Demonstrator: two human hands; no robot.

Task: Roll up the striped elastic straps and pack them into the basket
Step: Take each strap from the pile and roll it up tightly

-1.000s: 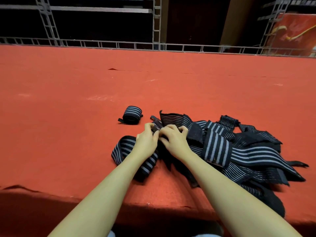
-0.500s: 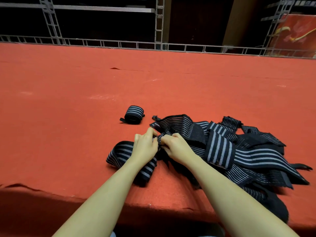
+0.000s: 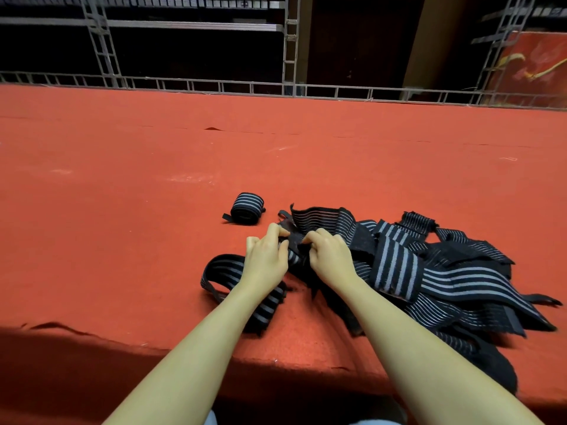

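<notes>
On the red table (image 3: 129, 228): a person works with both hands close together, near the front edge.
Left hand (image 3: 266, 259): fingers curled, pinching the end of a striped strap (image 3: 225, 273) between thumb and fingertips.
Right hand (image 3: 329, 256): fingers curled too, gripping the same strap end just beside the left hand; the two hands almost touch.
Strap in hand: black with pale grey stripes; it loops out to the left of the left wrist, passes under that forearm and lies flat on the table toward the near edge.
Finished roll (image 3: 246, 208): one strap wound tight, lying on its side just beyond the left hand, apart from it, with a short black tab sticking out at its left.
Loose pile (image 3: 429, 277): many unrolled straps tangled together to the right of the hands, reaching to the table's front edge.
Behind the table: a grey metal rail (image 3: 306, 90) runs along the far edge, with dark shelving (image 3: 184, 26) beyond.
</notes>
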